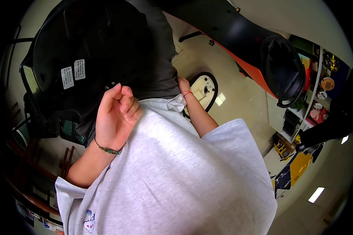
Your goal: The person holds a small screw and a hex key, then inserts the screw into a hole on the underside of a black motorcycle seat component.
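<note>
A large black plastic shell with two white labels covers my lap at the upper left. My left hand is palm up beside its lower edge, fingers curled in and the thumb side toward the shell. Two small metal screws show right by those fingertips. Whether the curled fingers pinch anything is too small to make out. My right hand rests against the side of my dark trousers, its fingers mostly hidden by the cloth.
An oval pale panel with a black rim lies on the shiny floor to the right. Above it extends a long black and orange body with a rounded dark end. Shelves with goods line the right; dark wooden furniture stands left.
</note>
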The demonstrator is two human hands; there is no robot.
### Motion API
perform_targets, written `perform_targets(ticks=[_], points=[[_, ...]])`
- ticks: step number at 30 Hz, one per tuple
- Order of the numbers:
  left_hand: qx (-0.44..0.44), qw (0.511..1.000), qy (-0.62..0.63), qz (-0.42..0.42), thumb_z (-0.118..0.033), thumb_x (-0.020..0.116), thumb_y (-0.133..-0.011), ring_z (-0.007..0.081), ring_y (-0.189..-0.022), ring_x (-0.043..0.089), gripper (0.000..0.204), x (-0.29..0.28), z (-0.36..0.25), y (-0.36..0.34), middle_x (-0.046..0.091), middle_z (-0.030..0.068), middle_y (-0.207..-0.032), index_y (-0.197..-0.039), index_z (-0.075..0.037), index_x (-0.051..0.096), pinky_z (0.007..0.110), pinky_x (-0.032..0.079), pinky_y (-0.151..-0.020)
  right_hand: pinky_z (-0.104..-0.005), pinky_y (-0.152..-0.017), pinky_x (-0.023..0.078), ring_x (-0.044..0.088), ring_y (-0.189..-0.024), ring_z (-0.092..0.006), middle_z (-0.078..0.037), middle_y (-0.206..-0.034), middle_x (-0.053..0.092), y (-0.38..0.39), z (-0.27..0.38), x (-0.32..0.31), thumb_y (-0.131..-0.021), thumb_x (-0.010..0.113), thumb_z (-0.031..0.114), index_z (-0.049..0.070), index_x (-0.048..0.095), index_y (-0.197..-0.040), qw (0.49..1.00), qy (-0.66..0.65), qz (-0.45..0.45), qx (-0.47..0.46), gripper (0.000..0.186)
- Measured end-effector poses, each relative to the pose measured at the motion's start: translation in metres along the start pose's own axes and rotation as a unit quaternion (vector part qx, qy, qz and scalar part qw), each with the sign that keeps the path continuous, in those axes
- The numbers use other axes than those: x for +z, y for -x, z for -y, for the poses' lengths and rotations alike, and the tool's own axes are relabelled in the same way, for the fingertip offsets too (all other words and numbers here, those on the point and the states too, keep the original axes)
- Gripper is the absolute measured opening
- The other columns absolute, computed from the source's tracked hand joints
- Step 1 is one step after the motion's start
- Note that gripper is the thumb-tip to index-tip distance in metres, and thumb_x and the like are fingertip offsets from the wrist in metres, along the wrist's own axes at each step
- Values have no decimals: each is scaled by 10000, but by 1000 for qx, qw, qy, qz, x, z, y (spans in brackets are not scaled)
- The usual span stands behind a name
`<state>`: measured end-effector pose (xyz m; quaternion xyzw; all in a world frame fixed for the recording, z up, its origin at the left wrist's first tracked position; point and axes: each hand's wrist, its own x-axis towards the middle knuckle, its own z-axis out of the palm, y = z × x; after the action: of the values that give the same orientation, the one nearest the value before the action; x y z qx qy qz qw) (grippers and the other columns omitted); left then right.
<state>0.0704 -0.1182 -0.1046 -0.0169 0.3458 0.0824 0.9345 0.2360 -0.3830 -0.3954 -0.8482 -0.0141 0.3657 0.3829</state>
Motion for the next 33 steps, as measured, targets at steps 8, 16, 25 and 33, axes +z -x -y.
perform_targets(ticks=[8, 16, 25, 33], points=[[37, 998, -39, 25, -371, 366, -1019, 79, -525, 342, 437, 0, 6, 5, 372, -29, -562, -870, -48, 619, 221, 303, -501, -316, -694, 537, 675, -758, -220, -145, -885, 691, 7, -57, -13, -840, 571, 111, -53, 662, -1019, 986, -82, 0, 148, 259], [19, 979, -200, -36, -557, 415, -946, 97, -491, 334, 580, -2, 21, -5, 369, -24, -536, -807, -35, 627, 232, 284, -466, -328, -751, 519, 684, -796, -207, -117, -902, 708, -12, -80, -36, -795, 616, 201, 13, 696, -1012, 992, 31, -40, 113, 298], [87, 909, -375, -158, -651, 426, -895, 86, -391, 240, 666, 3, 36, 10, 283, -42, -443, -652, -63, 624, 235, 187, -372, -389, -742, 524, 672, -794, -293, -190, -884, 687, -51, -102, -56, -854, 506, 206, 38, 713, -846, 984, 1, -21, 178, 267], [99, 837, -525, -121, -743, 397, -852, 93, -373, 185, 724, -13, 32, 14, 215, -41, -413, -590, -102, 612, 245, 147, -362, -447, -753, 531, 663, -866, -382, -244, -924, 667, -121, -164, -6, -857, 489, 133, 21, 714, -866, 984, 11, -116, 139, 252]])
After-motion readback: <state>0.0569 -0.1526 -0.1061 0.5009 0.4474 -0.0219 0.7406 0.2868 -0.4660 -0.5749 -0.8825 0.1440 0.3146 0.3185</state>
